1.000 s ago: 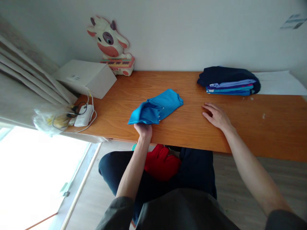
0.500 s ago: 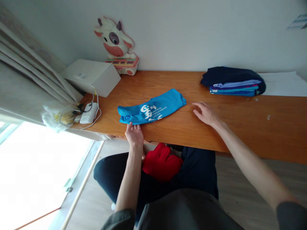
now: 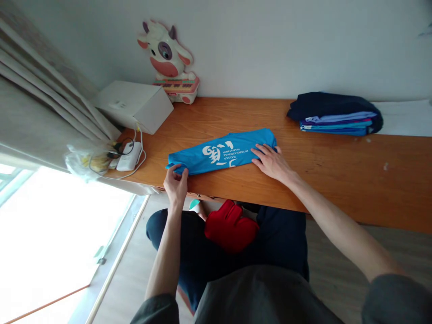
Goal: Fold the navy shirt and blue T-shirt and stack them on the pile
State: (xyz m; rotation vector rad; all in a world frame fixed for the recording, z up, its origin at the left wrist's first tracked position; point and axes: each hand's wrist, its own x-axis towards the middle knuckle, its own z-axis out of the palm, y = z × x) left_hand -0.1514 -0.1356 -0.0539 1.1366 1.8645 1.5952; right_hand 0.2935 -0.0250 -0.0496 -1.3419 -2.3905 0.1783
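Note:
A blue folded shirt (image 3: 199,157) with white marathon lettering lies as a long flat strip on the wooden table (image 3: 236,186). At its left end, my left hand (image 3: 176,183) pinches the near corner between thumb and fingers. My right hand (image 3: 272,163) rests on the strip's right end, its fingers spread over the cloth with the palm down. Some of the right end is hidden beneath those fingers.
To the right at the back sits a stack of folded clothes (image 3: 337,112) beside white paper (image 3: 405,117). At the left are a white box (image 3: 135,103), a cow toy keyboard (image 3: 172,67), a power strip (image 3: 129,156) and a plastic bag (image 3: 86,164). Something red (image 3: 231,227) lies on my lap.
My right hand has come left onto the shirt's right end. My left hand has moved slightly left and closed on the corner. The shirt is now flatter and straighter, its lettering more exposed.

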